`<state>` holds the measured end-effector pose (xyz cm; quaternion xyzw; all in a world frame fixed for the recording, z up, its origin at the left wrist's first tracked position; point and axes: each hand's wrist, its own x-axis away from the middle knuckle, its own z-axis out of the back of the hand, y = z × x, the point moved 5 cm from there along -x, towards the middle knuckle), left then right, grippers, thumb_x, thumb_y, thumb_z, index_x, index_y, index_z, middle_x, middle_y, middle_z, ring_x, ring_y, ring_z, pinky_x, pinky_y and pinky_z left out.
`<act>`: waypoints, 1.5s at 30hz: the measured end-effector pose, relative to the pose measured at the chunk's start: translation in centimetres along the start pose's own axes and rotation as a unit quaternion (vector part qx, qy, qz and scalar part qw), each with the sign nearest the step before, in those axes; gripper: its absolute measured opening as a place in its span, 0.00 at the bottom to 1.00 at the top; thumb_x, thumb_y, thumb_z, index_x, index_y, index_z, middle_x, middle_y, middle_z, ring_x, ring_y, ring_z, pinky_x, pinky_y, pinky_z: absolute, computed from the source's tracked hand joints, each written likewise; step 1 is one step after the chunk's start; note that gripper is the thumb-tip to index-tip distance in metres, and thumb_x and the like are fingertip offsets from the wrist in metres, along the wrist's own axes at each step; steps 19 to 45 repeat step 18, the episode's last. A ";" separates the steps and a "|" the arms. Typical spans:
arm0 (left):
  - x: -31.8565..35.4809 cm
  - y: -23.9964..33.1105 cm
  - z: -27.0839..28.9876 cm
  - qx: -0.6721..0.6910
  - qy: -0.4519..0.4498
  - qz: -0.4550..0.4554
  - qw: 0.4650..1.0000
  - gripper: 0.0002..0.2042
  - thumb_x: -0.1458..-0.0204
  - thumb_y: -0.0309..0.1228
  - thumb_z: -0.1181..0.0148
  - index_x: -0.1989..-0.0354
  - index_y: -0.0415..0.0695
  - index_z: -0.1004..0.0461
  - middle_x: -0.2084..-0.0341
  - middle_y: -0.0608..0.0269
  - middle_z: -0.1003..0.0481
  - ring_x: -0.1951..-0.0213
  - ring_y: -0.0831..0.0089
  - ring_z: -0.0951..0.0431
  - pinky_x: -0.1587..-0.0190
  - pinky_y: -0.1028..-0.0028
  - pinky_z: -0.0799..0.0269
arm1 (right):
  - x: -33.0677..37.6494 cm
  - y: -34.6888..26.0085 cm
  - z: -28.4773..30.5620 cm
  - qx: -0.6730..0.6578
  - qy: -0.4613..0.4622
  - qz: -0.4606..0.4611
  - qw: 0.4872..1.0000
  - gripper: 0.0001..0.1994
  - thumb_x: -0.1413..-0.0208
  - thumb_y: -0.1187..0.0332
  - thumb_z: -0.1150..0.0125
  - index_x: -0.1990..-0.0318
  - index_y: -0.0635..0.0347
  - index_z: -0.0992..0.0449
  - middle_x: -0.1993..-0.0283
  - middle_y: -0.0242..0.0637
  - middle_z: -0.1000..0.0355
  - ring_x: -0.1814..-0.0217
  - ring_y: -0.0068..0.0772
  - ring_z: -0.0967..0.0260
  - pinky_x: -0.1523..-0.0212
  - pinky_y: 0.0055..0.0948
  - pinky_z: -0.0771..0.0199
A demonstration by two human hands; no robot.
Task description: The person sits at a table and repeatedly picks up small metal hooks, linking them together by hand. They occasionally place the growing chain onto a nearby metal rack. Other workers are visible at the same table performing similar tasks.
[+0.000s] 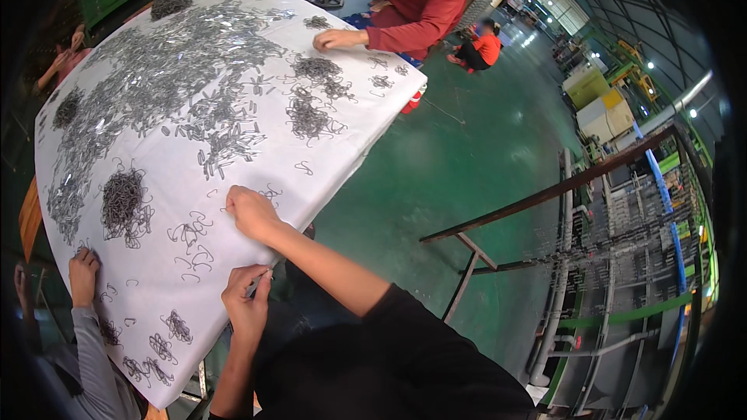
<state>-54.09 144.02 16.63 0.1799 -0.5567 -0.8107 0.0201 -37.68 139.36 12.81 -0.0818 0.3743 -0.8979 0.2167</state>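
Note:
My left hand (pixel 246 299) is at the near edge of the white-covered table (pixel 257 159), thumb and fingers pinched on a small grey metal piece (pixel 253 288), mostly hidden by the fingers. Further in, my right hand (pixel 253 211) rests low over the cloth, its fingers bent and pressed together; what they hold, if anything, cannot be made out. Loose curved wire hooks (pixel 196 260) are spread left of my hands. A few more hooks (pixel 271 193) lie just beyond my right hand. A dense heap of dark hooks (pixel 123 201) sits further left.
A broad spread of shiny, narrow metal pieces (pixel 167 70) covers the table's far part. Across the table a person in a red top (pixel 420 0) reaches toward hook piles (pixel 311 113). A grey-sleeved hand (pixel 82 276) works at left. A metal rack (pixel 545 198) stands on the green floor at right.

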 end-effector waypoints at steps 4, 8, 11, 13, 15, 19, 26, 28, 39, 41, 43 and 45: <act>-0.2 0.4 -0.4 -0.018 -0.011 0.023 1.000 0.06 0.55 0.20 0.36 0.67 0.39 0.22 0.70 0.56 0.22 0.67 0.64 0.23 0.65 0.71 0.29 | 6.9 0.3 4.7 -0.209 0.096 0.004 0.973 0.10 0.50 0.75 0.38 0.60 0.60 0.30 0.70 0.38 0.27 0.67 0.30 0.28 0.63 0.29 0.27; -0.3 0.9 -0.4 -0.021 -0.015 0.001 1.000 0.06 0.52 0.21 0.38 0.65 0.39 0.22 0.69 0.55 0.21 0.66 0.61 0.22 0.62 0.69 0.28 | 13.3 -0.4 6.8 -0.412 0.115 -0.039 0.903 0.13 0.48 0.76 0.38 0.56 0.60 0.33 0.68 0.32 0.28 0.70 0.21 0.28 0.72 0.19 0.29; -0.2 0.9 -0.5 -0.016 -0.015 -0.008 1.000 0.07 0.54 0.21 0.36 0.65 0.40 0.21 0.69 0.57 0.21 0.65 0.62 0.22 0.60 0.69 0.28 | 16.2 -1.0 7.5 -0.470 0.114 -0.072 0.872 0.16 0.47 0.80 0.40 0.54 0.60 0.37 0.66 0.35 0.29 0.70 0.23 0.28 0.72 0.20 0.26; -0.2 1.1 -0.7 0.018 -0.009 -0.003 1.000 0.08 0.54 0.21 0.36 0.64 0.40 0.21 0.69 0.58 0.21 0.65 0.65 0.23 0.62 0.72 0.28 | 16.9 -1.3 7.5 -0.493 0.132 -0.090 0.855 0.15 0.47 0.81 0.40 0.55 0.62 0.37 0.64 0.38 0.28 0.70 0.25 0.27 0.70 0.20 0.25; -0.3 1.4 -0.9 0.025 -0.018 0.011 0.999 0.08 0.54 0.20 0.36 0.64 0.40 0.21 0.69 0.59 0.21 0.65 0.66 0.23 0.63 0.73 0.28 | 16.8 -1.3 7.5 -0.487 0.138 -0.091 0.858 0.15 0.47 0.81 0.40 0.55 0.62 0.37 0.64 0.39 0.28 0.69 0.25 0.27 0.69 0.21 0.24; -0.4 1.8 -1.1 0.026 -0.028 -0.001 0.999 0.09 0.54 0.21 0.36 0.63 0.41 0.21 0.67 0.60 0.20 0.64 0.67 0.23 0.61 0.71 0.28 | 16.5 -0.9 7.1 -0.491 0.148 -0.103 0.852 0.15 0.47 0.79 0.39 0.55 0.62 0.37 0.63 0.39 0.27 0.68 0.26 0.26 0.67 0.22 0.23; -0.4 1.8 -1.1 0.026 -0.028 -0.001 0.999 0.09 0.54 0.21 0.36 0.63 0.41 0.21 0.67 0.60 0.20 0.64 0.67 0.23 0.61 0.71 0.28 | 16.5 -0.9 7.1 -0.491 0.148 -0.103 0.852 0.15 0.47 0.79 0.39 0.55 0.62 0.37 0.63 0.39 0.27 0.68 0.26 0.26 0.67 0.22 0.23; -0.4 1.8 -1.1 0.026 -0.028 -0.001 0.999 0.09 0.54 0.21 0.36 0.63 0.41 0.21 0.67 0.60 0.20 0.64 0.67 0.23 0.61 0.71 0.28 | 16.5 -0.9 7.1 -0.491 0.148 -0.103 0.852 0.15 0.47 0.79 0.39 0.55 0.62 0.37 0.63 0.39 0.27 0.68 0.26 0.26 0.67 0.22 0.23; -0.4 1.8 -1.1 0.026 -0.028 -0.001 0.999 0.09 0.54 0.21 0.36 0.63 0.41 0.21 0.67 0.60 0.20 0.64 0.67 0.23 0.61 0.71 0.28 | 16.5 -0.9 7.1 -0.491 0.148 -0.103 0.852 0.15 0.47 0.79 0.39 0.55 0.62 0.37 0.63 0.39 0.27 0.68 0.26 0.26 0.67 0.22 0.23; -0.4 1.8 -1.1 0.026 -0.028 -0.001 0.999 0.09 0.54 0.21 0.36 0.63 0.41 0.21 0.67 0.60 0.20 0.64 0.67 0.23 0.61 0.71 0.28 | 16.5 -0.9 7.1 -0.491 0.148 -0.103 0.852 0.15 0.47 0.79 0.39 0.55 0.62 0.37 0.63 0.39 0.27 0.68 0.26 0.26 0.67 0.22 0.23; -0.4 1.8 -1.1 0.026 -0.028 -0.001 0.999 0.09 0.54 0.21 0.36 0.63 0.41 0.21 0.67 0.60 0.20 0.64 0.67 0.23 0.61 0.71 0.28 | 16.5 -0.9 7.1 -0.491 0.148 -0.103 0.852 0.15 0.47 0.79 0.39 0.55 0.62 0.37 0.63 0.39 0.27 0.68 0.26 0.26 0.67 0.22 0.23; -0.4 1.8 -1.1 0.026 -0.028 -0.001 0.999 0.09 0.54 0.21 0.36 0.63 0.41 0.21 0.67 0.60 0.20 0.64 0.67 0.23 0.61 0.71 0.28 | 16.5 -0.9 7.1 -0.491 0.148 -0.103 0.852 0.15 0.47 0.79 0.39 0.55 0.62 0.37 0.63 0.39 0.27 0.68 0.26 0.26 0.67 0.22 0.23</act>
